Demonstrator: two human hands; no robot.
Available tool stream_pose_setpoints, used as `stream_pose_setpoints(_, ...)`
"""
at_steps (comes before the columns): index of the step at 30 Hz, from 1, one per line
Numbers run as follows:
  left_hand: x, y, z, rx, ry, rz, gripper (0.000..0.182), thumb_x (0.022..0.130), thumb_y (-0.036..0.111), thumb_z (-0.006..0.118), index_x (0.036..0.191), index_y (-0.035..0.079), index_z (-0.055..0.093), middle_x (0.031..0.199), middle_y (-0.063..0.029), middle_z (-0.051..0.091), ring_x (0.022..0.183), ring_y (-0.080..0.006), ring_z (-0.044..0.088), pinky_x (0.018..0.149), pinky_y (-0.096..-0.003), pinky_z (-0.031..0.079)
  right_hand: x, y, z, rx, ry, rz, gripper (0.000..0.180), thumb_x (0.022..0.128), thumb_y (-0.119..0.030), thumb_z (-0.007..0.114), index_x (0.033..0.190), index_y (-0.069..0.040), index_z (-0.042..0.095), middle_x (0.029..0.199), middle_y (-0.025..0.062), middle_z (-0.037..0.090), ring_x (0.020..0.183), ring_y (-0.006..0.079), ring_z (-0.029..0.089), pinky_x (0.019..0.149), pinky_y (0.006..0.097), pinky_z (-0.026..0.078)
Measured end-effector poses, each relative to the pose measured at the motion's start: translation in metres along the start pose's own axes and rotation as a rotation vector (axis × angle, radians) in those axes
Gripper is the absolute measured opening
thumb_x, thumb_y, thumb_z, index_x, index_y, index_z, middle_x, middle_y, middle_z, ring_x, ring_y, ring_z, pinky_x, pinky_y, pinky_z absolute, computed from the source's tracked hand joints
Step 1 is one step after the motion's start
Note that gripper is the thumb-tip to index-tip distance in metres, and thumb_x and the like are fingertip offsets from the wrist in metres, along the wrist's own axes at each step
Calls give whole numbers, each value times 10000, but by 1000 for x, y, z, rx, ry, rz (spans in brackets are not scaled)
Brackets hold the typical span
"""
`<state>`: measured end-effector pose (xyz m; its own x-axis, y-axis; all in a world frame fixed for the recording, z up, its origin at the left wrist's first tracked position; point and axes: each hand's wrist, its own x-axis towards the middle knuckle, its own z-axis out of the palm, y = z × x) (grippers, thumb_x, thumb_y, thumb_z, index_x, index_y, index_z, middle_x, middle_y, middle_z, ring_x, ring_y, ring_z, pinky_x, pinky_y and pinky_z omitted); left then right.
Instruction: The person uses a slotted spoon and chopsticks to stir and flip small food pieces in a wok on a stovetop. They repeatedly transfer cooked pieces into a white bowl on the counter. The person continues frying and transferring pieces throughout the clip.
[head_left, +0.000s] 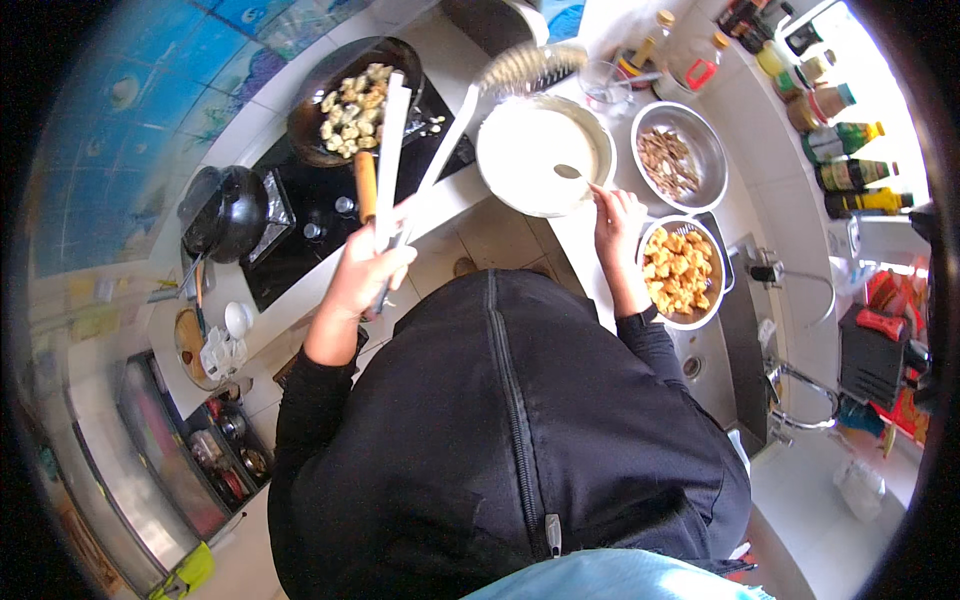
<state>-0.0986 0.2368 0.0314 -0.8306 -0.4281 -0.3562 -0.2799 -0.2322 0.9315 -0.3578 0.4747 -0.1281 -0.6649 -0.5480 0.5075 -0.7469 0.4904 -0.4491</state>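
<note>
My left hand (367, 270) grips a long-handled wire skimmer (529, 69), its mesh head raised beside a pot of white batter-like liquid (536, 154). Another long white piece (392, 142) rises from the same fist; I cannot tell what it is. The wok's wooden handle (365, 180) runs close above that hand. Browned pale pieces (352, 112) lie in the wok (306, 124) on the hob. With its fingers pinched, my right hand (619, 217) holds a spoon (568, 172) over or in the liquid at the pot's right side.
A steel bowl of brown strips (716, 154) and a colander of golden fried pieces (682, 326) stand on the right, by the sink (709, 375). Bottles (847, 139) line the window ledge. A black lidded pan (232, 214) sits on the hob's left end. Glass jars (694, 67) stand behind the bowl.
</note>
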Motion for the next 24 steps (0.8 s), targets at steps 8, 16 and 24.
stream_pose_setpoints(8, 20, -15, 9, -290, -121, -106, 543, 857, 37, 528, 1380, 25, 384, 645, 2, 473, 467, -75, 447, 417, -212, 371, -5, 1, -13, -7, 2, 5, 210, 828, -85, 619, 1021, -163, 642, 824, 16, 575, 821, 215, 541, 740, 360, 370)
stream_pose_setpoints(16, -20, 0, -72, -943, -108, 87, 448, 917, 135, 405, 1360, 70, 399, 523, -33, 402, 387, -108, 343, 345, -235, 311, 0, -9, -11, -1, -25, -24, 189, 833, -82, 611, 1001, -151, 660, 837, 16, 604, 811, 230, 549, 730, 364, 382)
stream_pose_setpoints(24, -29, -25, -135, -206, 430, 54, 572, 855, 41, 524, 1406, 18, 372, 556, 22, 461, 407, -65, 425, 384, -204, 347, 14, -17, 2, -62, -64, -80, 218, 835, -87, 611, 1038, -155, 653, 808, 21, 578, 819, 219, 543, 742, 362, 366)
